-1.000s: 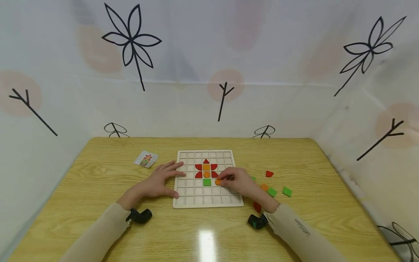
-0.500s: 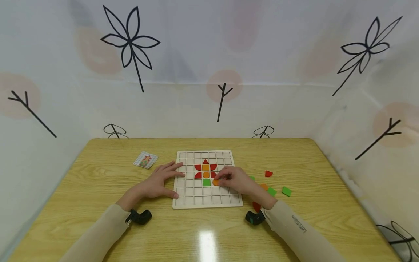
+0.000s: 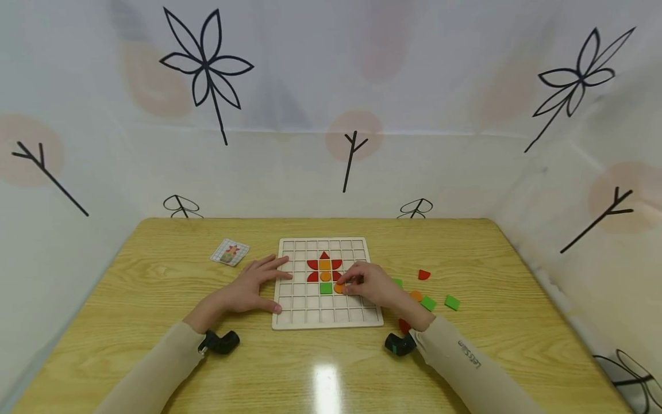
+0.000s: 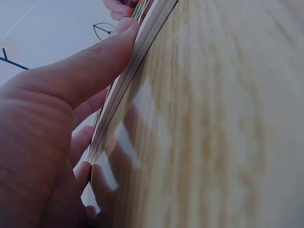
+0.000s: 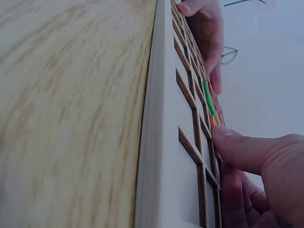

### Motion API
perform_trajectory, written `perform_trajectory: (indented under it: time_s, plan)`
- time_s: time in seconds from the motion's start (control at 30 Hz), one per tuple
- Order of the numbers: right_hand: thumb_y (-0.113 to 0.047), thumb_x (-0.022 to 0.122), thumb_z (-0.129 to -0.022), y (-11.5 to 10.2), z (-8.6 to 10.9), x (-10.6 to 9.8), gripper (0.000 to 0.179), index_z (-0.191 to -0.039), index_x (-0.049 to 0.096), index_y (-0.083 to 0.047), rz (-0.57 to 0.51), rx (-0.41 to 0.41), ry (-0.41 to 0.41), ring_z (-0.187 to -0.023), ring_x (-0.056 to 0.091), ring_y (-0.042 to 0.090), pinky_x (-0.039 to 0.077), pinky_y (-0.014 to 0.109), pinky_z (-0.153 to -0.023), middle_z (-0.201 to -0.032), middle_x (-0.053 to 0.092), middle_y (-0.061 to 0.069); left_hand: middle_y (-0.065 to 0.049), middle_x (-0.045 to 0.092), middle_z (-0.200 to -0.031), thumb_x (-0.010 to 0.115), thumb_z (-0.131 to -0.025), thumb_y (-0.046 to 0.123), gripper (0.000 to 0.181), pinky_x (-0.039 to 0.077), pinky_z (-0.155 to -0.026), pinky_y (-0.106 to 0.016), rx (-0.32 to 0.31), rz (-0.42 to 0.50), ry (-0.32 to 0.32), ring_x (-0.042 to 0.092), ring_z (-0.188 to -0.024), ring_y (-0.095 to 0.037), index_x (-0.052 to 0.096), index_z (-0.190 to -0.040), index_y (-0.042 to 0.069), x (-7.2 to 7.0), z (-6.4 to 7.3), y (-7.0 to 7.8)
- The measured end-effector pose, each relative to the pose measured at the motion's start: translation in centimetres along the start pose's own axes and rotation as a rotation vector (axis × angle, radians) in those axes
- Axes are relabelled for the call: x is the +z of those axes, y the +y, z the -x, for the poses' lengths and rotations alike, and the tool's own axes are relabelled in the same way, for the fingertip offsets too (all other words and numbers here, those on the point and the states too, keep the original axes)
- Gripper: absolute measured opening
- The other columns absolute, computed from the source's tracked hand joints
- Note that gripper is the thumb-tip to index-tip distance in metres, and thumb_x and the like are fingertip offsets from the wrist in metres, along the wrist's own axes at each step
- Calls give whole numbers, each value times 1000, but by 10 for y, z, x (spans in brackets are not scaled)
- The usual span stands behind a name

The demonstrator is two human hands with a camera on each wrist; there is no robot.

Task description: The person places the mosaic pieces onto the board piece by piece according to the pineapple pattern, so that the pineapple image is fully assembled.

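A pale wooden grid board (image 3: pixel 328 327) lies in the middle of the table. My left hand (image 3: pixel 248 288) rests with fingers spread over its left edge, the thumb touching the rim. With thumb and fingers, my right hand (image 3: pixel 373 285) pinches a rounded orange piece (image 3: pixel 338 288) at the cell right of a green square (image 3: pixel 326 288); fingers partly cover its shape. Above them on the grid sit an orange circle (image 3: pixel 325 276), an orange square (image 3: pixel 324 265), a red triangle (image 3: pixel 324 255) and several curved red pieces (image 3: pixel 312 264). The orange piece (image 5: pixel 213 121) also shows by the right thumb in the right wrist view.
Loose pieces lie right of the board: a red one (image 3: pixel 424 275), green squares (image 3: pixel 452 302), an orange one (image 3: pixel 416 295), and another red one (image 3: pixel 404 326) by the right wrist. A small pattern card (image 3: pixel 230 252) lies to the left. Fabric walls surround the table.
The right hand has shifted slightly left with the orange piece, bringing it closer to the green square. The left hand stays on the board's edge.
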State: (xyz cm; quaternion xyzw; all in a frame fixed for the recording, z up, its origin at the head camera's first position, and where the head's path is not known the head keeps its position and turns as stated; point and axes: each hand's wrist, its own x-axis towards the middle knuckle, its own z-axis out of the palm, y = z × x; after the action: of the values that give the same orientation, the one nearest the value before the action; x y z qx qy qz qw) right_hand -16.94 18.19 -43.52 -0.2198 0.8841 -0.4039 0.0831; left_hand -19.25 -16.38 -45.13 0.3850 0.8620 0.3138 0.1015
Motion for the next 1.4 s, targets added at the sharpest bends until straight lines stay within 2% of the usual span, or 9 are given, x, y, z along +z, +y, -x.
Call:
perform_trajectory:
  time_s: [0.13, 0.23, 0.43, 0.67, 0.83, 1.0, 1.23, 1.4]
  plan:
    - [-9, 77, -88, 1, -1, 0, 13, -100, 78, -12, -24, 11, 3, -78, 54, 14, 46, 25, -69, -96, 64, -2, -7, 24, -164, 81, -80, 46, 70, 9, -111, -67, -3, 1, -2, 10, -150, -37, 58, -141, 18, 0, 0, -1]
    - [-10, 76, -88, 2, 0, -2, 14, -102, 77, -11, -80, 38, 0, -81, 56, 16, 47, 28, -71, -98, 66, 0, -7, 23, -164, 81, -80, 46, 70, 9, -111, -67, -8, 0, -3, 9, -150, -37, 59, -141, 19, 0, 0, -2]
    - [-9, 71, -92, 8, 5, -20, 16, -108, 75, -12, -126, 58, -23, -90, 59, 20, 50, 30, -76, -103, 67, 1, -7, 23, -164, 80, -81, 48, 70, 9, -111, -67, -6, -3, -8, 9, -150, -37, 58, -141, 19, 0, -1, -3]
    - [-8, 69, -94, 21, 23, -47, 16, -109, 74, -7, -119, 94, 38, -91, 60, 23, 51, 29, -71, -104, 67, 6, -7, 24, -164, 80, -80, 48, 70, 9, -111, -67, 5, -5, -5, 9, -150, -37, 58, -141, 19, 0, -2, -4]
    - [-11, 69, -95, 38, 42, -68, 18, -111, 72, -4, -70, 70, 64, -94, 61, 22, 53, 28, -78, -109, 68, 9, -8, 24, -163, 80, -80, 48, 70, 9, -111, -68, 4, -3, -5, 10, -150, -38, 59, -141, 19, 0, -1, -5]
    - [-12, 70, -94, 52, 60, -84, 21, -113, 70, -2, -40, 93, 68, -91, 61, 21, 53, 27, -76, -106, 67, 9, -9, 24, -163, 80, -81, 46, 70, 9, -111, -67, 19, -9, -3, 10, -150, -39, 59, -140, 18, -1, -1, -4]
    - [-10, 72, -92, 63, 77, -94, 22, -112, 71, -1, 21, 112, 42, -87, 61, 17, 52, 26, -74, -103, 68, 8, -10, 25, -163, 81, -80, 46, 70, 9, -110, -68, 5, -12, -3, 11, -149, -40, 59, -140, 17, -2, -1, 0]
    - [-7, 75, -89, 67, 82, -94, 22, -110, 72, -1, 10, 96, 16, -84, 59, 13, 51, 25, -72, -100, 67, 7, -8, 24, -163, 81, -80, 47, 71, 8, -111, -68, -13, 4, -7, 10, -150, -39, 59, -141, 17, -2, 0, 2]
